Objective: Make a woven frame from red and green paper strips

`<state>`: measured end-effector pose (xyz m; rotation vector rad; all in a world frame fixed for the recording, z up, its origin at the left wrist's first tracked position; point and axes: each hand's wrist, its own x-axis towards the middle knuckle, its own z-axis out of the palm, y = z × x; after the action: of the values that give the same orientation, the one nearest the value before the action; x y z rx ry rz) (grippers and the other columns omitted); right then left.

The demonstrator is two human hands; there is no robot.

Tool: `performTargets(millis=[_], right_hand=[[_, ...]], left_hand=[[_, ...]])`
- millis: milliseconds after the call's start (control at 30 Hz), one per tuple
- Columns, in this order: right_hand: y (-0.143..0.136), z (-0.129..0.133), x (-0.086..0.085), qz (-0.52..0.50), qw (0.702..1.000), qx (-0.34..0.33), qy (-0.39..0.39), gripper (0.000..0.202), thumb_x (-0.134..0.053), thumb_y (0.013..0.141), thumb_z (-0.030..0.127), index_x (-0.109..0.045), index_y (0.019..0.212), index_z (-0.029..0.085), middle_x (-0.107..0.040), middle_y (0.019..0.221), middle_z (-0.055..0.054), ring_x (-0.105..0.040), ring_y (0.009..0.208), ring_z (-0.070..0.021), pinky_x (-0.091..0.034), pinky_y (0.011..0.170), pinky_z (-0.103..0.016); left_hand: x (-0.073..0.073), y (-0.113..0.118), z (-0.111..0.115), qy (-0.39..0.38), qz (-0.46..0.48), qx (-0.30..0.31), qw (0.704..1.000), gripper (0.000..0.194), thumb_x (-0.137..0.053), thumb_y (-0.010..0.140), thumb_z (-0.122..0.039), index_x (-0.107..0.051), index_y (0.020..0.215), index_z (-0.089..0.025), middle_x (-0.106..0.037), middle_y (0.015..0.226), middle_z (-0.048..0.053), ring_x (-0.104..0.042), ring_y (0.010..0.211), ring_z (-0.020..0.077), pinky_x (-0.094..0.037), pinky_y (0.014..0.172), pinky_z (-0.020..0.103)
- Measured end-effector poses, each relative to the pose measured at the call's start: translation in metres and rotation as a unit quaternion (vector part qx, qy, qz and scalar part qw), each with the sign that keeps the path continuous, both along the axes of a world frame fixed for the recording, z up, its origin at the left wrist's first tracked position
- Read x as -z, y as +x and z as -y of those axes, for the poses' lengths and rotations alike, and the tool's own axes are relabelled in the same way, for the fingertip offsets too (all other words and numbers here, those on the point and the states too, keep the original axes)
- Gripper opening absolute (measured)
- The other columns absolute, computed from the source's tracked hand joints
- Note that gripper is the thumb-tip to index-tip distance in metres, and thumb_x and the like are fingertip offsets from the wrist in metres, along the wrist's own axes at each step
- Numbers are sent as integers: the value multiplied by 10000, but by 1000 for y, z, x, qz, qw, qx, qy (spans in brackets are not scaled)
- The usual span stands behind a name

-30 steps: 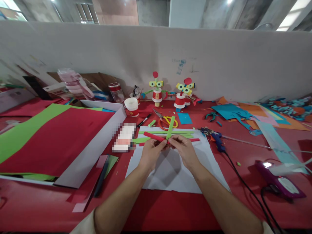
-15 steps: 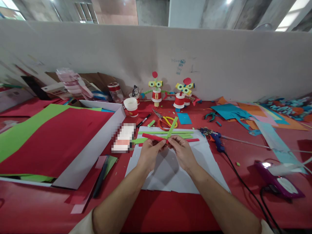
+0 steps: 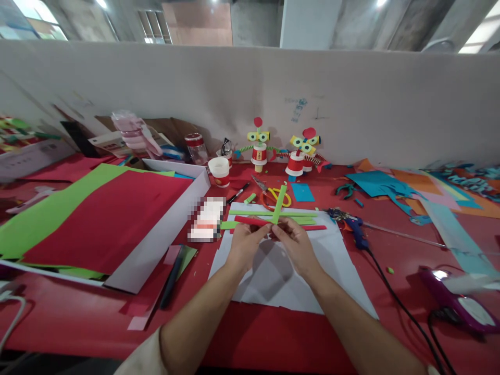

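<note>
Over the white paper (image 3: 332, 276), my left hand (image 3: 246, 245) and my right hand (image 3: 294, 245) meet, fingers pinched. A red paper strip (image 3: 252, 222) points left from the pinch. The green paper strip (image 3: 280, 203) rises away from me, joined or crossed with the red one at my fingertips; their exact contact is hidden. My left hand grips the red strip, while my right holds the green strip's near end. Behind them, several loose green strips (image 3: 258, 213) and another red strip (image 3: 315, 227) lie on the paper.
At left is a box (image 3: 156, 260) with coloured sheets. A phone (image 3: 207, 219), marker (image 3: 238, 192), scissors (image 3: 283, 196), paper cup (image 3: 219, 172) and cup figures (image 3: 259, 154) stand or lie beyond. The glue gun (image 3: 356, 229) and its cord (image 3: 385, 281) are at right.
The view has turned slightly left, so the table items appear farther right. Both hands keep their pinch on the strips, with only a slight shift of the green strip.
</note>
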<state>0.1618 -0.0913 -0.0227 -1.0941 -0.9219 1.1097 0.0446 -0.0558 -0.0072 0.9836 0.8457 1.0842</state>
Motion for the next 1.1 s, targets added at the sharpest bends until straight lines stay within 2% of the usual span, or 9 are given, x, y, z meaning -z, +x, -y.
performTargets(millis=[167, 367, 500, 633, 700, 867, 1000, 1100], right_hand=[[1, 0, 0, 18, 1000, 17, 17, 167, -697, 718, 352, -653, 769, 199, -639, 681, 7, -583, 603, -131, -482, 590, -276], [-6, 0, 0, -46, 998, 41, 16, 158, -741, 670, 325, -652, 719, 205, -622, 617, 23, -575, 558, -123, -467, 561, -269], [-8, 0, -2, -63, 997, 48, 6, 189, -752, 659, 341, -664, 745, 198, -641, 645, 9, -575, 574, -130, -475, 591, -288], [-7, 0, -4, -119, 991, 62, 7, 197, -768, 640, 330, -646, 729, 203, -624, 638, 27, -563, 585, -120, -484, 622, -291], [-8, 1, -5, -152, 986, 73, 3, 212, -785, 612, 316, -630, 708, 208, -623, 657, 35, -567, 600, -119, -494, 635, -293], [-14, 5, -7, -172, 983, 67, -21, 245, -780, 615, 319, -592, 732, 214, -644, 700, 37, -600, 635, -125, -505, 657, -296], [-14, 6, -6, -131, 990, 45, -29, 250, -752, 653, 332, -559, 766, 220, -637, 682, 42, -593, 598, -122, -492, 638, -292], [-8, 5, -2, -8, 997, 76, -8, 207, -735, 672, 317, -563, 721, 213, -603, 661, 41, -552, 590, -113, -457, 597, -261]], left_hand=[[3, -1, -2, -22, -2, -8, 1000, 203, -773, 572, -258, -615, 555, -131, -419, 441, -69, -294, 443, 46, -241, 456, 224], [5, -1, -5, -53, 36, -13, 998, 267, -805, 513, -233, -555, 533, -142, -431, 465, -70, -263, 427, 32, -177, 437, 234], [4, 0, -3, -75, 37, -17, 996, 323, -812, 527, -248, -503, 498, -159, -409, 440, -76, -317, 428, 45, -224, 447, 231], [2, 3, 3, -85, 79, 17, 993, 204, -792, 581, -250, -620, 650, -165, -564, 598, -45, -453, 520, 58, -334, 528, 213], [3, 5, 6, -85, 72, 28, 993, 206, -797, 576, -241, -668, 720, -167, -627, 684, -19, -513, 595, 76, -369, 581, 214], [6, 6, 6, -77, 51, 21, 995, 174, -786, 592, -269, -708, 708, -164, -678, 698, 11, -574, 679, 119, -419, 693, 244], [5, 1, 1, -79, 54, 40, 995, 168, -780, 593, -275, -709, 687, -155, -669, 665, 16, -578, 668, 129, -434, 696, 253], [5, -1, -2, -75, 43, 47, 995, 174, -784, 587, -286, -692, 654, -154, -645, 647, 5, -549, 619, 104, -431, 657, 237]])
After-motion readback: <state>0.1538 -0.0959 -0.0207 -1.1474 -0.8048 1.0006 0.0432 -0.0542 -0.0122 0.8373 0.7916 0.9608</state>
